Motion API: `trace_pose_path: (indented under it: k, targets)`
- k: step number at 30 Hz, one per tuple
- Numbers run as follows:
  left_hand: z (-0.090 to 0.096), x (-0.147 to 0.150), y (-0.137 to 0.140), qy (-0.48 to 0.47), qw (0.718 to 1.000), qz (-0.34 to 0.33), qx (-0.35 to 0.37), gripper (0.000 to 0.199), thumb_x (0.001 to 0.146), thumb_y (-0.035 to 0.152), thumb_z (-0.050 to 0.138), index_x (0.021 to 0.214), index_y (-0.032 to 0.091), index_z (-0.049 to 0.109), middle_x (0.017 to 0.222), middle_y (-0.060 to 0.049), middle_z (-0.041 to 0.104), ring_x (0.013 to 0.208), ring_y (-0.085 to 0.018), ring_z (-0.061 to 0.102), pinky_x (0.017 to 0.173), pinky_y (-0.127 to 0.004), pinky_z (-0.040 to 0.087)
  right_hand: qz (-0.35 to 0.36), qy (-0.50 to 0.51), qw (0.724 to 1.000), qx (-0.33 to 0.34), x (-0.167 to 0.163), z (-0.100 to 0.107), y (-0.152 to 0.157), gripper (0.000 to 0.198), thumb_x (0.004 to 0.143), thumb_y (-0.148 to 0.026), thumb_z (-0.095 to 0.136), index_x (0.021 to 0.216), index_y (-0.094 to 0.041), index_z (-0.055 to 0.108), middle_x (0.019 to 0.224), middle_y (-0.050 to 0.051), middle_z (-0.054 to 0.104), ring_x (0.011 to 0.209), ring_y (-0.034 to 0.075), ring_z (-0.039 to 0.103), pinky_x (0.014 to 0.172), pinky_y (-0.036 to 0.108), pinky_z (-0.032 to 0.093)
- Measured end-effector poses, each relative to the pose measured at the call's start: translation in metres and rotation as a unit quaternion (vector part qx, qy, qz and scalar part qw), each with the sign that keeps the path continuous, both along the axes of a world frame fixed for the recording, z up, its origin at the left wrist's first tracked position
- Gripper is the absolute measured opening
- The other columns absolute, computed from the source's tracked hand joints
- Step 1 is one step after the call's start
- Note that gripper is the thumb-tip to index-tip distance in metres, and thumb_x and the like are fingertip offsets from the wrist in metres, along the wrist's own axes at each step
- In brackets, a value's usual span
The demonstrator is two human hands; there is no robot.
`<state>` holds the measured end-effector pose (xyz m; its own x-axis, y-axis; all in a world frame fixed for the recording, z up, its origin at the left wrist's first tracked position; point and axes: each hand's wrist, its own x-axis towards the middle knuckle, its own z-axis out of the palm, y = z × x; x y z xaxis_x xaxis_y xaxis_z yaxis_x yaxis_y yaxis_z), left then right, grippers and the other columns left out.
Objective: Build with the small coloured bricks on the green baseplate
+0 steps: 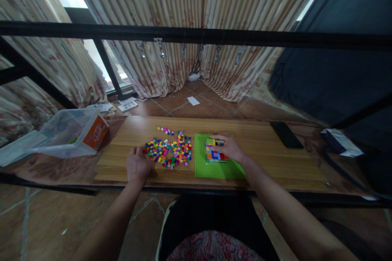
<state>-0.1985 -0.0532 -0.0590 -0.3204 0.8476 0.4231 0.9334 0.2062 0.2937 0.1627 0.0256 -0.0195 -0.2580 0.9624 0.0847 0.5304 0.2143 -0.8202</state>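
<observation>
My left hand rests at the left edge of a loose pile of small coloured toy bricks. Its fingers are curled together, and whatever lies between the fingertips is too small to make out. My right hand reaches over a low structure of multicoloured bricks, its fingers bent around the far and right parts. That brick structure stands on a bright green studded baseplate, to the right of the pile. The right palm and fingers hide some of the structure and the plate's right side.
All this lies on a wooden board. A black phone is at its right end, with a box beyond. A clear plastic bin with an orange label stands left. A black metal bar crosses ahead.
</observation>
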Motion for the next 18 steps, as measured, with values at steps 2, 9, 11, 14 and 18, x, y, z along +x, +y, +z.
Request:
trace_pose_path:
  k: [2,9,11,14,18]
  targets:
    - [0.000,0.000,0.000,-0.004,1.000,0.003,0.000,0.021,0.083,0.015,0.043,0.092,0.015,0.062,0.092,-0.011,0.058,0.088,-0.024,0.057,0.078,-0.035,0.045,0.001,0.039,0.999,-0.036,0.000,0.001,-0.002,0.053,0.065,-0.043,0.077,0.113,-0.023,0.069,0.112,0.008,0.068,0.096,0.024,0.065,0.086,0.040,0.051]
    - [0.000,0.000,0.001,0.000,1.000,0.003,-0.001,0.021,0.082,0.015,0.043,0.093,0.015,0.062,0.093,-0.011,0.059,0.088,-0.025,0.057,0.079,-0.036,0.045,-0.044,0.120,0.991,-0.031,0.007,-0.009,0.003,0.039,0.084,-0.052,0.054,0.104,-0.024,0.072,0.114,0.006,0.070,0.106,0.023,0.064,0.092,0.041,0.049]
    - [-0.001,0.000,0.000,0.002,1.000,0.001,0.003,0.021,0.082,0.015,0.044,0.094,0.015,0.062,0.093,-0.011,0.059,0.089,-0.025,0.057,0.080,-0.036,0.045,-0.037,0.112,0.993,-0.030,0.007,-0.012,0.003,0.037,0.083,-0.051,0.056,0.101,-0.024,0.073,0.111,0.006,0.072,0.102,0.023,0.065,0.091,0.041,0.049]
    - [-0.001,0.000,0.000,0.009,1.000,0.002,0.001,0.021,0.082,0.014,0.044,0.093,0.015,0.061,0.092,-0.012,0.059,0.089,-0.025,0.057,0.079,-0.035,0.045,-0.035,0.103,0.994,-0.032,0.002,-0.015,0.002,0.034,0.080,-0.048,0.059,0.098,-0.023,0.074,0.102,0.006,0.074,0.092,0.022,0.067,0.086,0.039,0.051]
    - [0.000,0.001,0.000,0.010,1.000,0.004,-0.008,0.020,0.081,0.014,0.045,0.092,0.015,0.061,0.092,-0.012,0.059,0.087,-0.025,0.057,0.077,-0.035,0.045,-0.051,0.111,0.991,-0.060,-0.004,-0.017,0.002,0.038,0.076,-0.049,0.060,0.097,-0.020,0.074,0.090,0.006,0.075,0.078,0.020,0.067,0.076,0.036,0.053]
